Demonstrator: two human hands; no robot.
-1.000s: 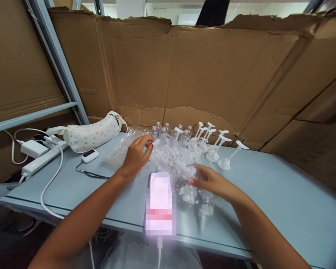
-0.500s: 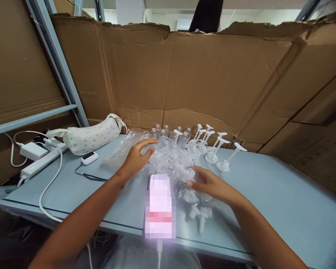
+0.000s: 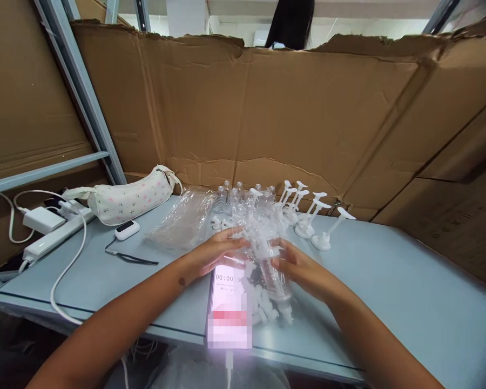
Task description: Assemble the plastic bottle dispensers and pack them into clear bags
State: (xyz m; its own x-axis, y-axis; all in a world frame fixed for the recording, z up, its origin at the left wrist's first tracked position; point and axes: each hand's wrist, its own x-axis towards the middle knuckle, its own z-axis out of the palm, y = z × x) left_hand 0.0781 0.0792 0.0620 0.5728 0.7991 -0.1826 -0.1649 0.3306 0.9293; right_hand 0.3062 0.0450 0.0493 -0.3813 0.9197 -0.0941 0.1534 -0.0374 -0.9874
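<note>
From where I watch, the left hand and right hand touch a clear plastic bag of white parts, beside a lit phone.

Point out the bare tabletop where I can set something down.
Bare: table between the white pumps and right-hand cardboard; a smaller patch between the white cable and left forearm. Crowded: the middle, with left hand and right hand at the clear bag, phone beside, bottles behind.
</note>
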